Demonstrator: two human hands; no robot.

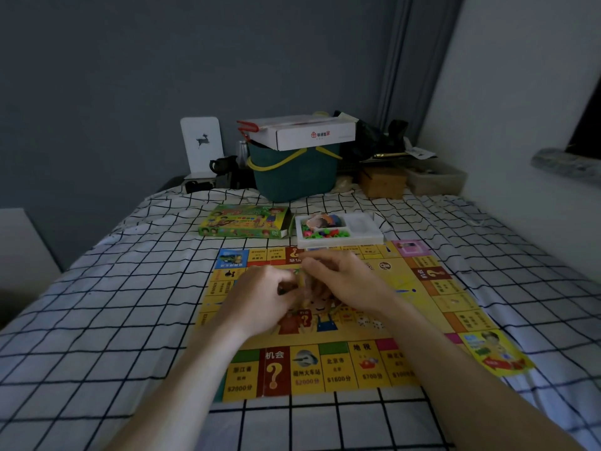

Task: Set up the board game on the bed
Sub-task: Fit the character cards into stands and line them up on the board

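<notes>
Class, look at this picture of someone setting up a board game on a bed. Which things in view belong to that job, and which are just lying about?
Belongs to the job:
game board
game box
white tray of pieces
small stack, perhaps cards, in both hands

Just lying about:
green basket
white carton on it
deer card
dark jug
brown box

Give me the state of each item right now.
Game board: unfolded flat on bed.
Game box: lying flat, end flap open.
White tray: uncovered, pieces inside.
Left hand: fingers curled on a small stack, blurred.
Right hand: pinching same stack.
</notes>
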